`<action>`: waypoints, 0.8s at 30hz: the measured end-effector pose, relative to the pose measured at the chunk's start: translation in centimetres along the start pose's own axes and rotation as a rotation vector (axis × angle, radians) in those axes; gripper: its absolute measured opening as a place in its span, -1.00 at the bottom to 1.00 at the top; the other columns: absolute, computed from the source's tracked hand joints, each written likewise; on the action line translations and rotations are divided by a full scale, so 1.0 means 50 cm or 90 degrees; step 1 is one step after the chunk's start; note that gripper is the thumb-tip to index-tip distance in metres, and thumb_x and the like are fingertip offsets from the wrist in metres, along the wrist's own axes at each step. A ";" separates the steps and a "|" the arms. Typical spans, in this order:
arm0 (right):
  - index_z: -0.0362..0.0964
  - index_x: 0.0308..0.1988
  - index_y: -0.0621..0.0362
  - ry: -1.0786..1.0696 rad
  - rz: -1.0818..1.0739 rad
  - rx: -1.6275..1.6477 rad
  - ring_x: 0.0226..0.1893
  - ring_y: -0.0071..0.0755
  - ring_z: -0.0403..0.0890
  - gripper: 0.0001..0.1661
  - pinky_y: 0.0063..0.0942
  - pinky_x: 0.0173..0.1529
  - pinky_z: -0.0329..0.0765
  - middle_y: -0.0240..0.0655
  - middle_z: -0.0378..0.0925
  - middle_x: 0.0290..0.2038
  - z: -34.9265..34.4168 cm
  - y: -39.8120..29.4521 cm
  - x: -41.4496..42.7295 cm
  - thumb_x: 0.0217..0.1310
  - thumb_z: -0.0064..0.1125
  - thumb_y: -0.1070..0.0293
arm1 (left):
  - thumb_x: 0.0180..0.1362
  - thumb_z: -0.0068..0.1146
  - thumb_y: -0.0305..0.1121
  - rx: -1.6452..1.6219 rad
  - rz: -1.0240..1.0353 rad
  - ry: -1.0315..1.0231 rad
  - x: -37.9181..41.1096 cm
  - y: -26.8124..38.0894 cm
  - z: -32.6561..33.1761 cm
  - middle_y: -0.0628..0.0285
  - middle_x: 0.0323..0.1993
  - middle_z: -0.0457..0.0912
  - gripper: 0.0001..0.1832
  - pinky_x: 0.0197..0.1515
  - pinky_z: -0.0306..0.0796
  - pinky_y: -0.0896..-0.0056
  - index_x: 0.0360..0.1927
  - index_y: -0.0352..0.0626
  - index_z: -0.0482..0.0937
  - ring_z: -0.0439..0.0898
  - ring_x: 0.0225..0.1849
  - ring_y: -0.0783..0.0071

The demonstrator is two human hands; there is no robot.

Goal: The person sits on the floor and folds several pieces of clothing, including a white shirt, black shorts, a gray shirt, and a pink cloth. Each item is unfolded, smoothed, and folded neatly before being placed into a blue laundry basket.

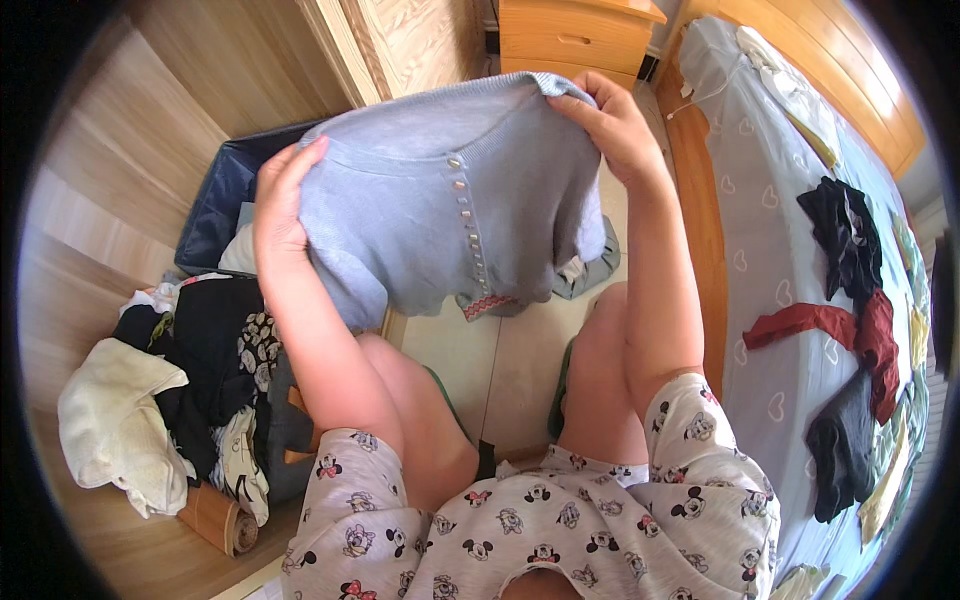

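A light blue knit cardigan (390, 217) hangs spread between my two hands, its buttoned front facing me. My left hand (281, 202) grips it at the left shoulder, thumb on the front. At the upper right, my right hand (619, 127) pinches the other shoulder by the ribbed neckline. A column of small shiny buttons (465, 214) runs down the middle. Below the hem, part of a grey cloth with a red zigzag trim (491, 306) shows. The cardigan hides part of the floor and of the box behind it.
A dark blue fabric storage box (206, 202) stands at left, beside a clothes pile (210, 360) with a cream garment (124, 427) and a rolled mat (221, 521). Grey fabric (592, 266) lies on the floor (517, 375). The bed (757, 247) at right holds black, red and grey clothes. A wooden nightstand (574, 37) stands behind.
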State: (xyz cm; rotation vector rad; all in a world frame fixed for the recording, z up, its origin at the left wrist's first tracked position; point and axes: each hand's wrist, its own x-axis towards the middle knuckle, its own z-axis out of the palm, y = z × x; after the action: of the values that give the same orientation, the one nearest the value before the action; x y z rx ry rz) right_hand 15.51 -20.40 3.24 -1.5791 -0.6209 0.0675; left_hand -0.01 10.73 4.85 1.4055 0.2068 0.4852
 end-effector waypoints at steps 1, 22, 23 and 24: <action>0.45 -0.41 0.16 0.011 0.054 0.026 -0.55 -0.71 0.36 -0.80 -0.69 -0.50 0.25 -0.52 0.44 -0.54 0.013 0.002 0.000 0.10 0.20 0.26 | 0.03 0.25 -0.29 -0.016 -0.035 -0.012 0.006 -0.011 0.005 0.30 -0.38 0.62 -0.77 -0.24 0.37 0.55 -0.31 -0.25 0.62 0.55 -0.35 0.56; 0.35 -0.54 0.32 0.112 -0.069 -0.123 -0.62 -0.50 0.52 -0.59 -0.45 -0.54 0.43 -0.21 0.46 -0.67 0.182 -0.029 -0.044 0.00 0.30 0.19 | 0.24 0.04 -0.39 0.139 0.196 -0.178 -0.007 -0.116 0.186 0.54 -0.56 0.36 -0.84 -0.52 0.14 0.67 -0.42 -0.24 0.47 0.23 -0.51 0.82; 0.35 -0.54 0.32 0.147 -0.098 -0.179 -0.61 -0.51 0.53 -0.58 -0.44 -0.53 0.44 -0.20 0.47 -0.66 0.181 -0.031 -0.044 0.01 0.30 0.18 | 0.24 0.06 -0.39 0.167 0.209 -0.186 -0.006 -0.114 0.183 0.52 -0.54 0.38 -0.84 -0.49 0.18 0.66 -0.40 -0.25 0.46 0.26 -0.49 0.81; 0.36 -0.52 0.33 0.143 -0.102 -0.183 -0.59 -0.50 0.54 -0.59 -0.45 -0.51 0.45 -0.22 0.49 -0.64 0.181 -0.029 -0.044 0.03 0.28 0.18 | 0.21 0.07 -0.41 0.142 0.220 -0.204 -0.017 -0.105 0.194 0.47 -0.50 0.41 -0.87 -0.45 0.23 0.63 -0.37 -0.25 0.44 0.29 -0.46 0.77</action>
State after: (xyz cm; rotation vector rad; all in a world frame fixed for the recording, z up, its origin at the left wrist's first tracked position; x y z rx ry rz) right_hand 9.47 -13.18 2.75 -1.7752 -0.5958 -0.3284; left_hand 4.39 1.24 1.24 1.7263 -0.2533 0.5218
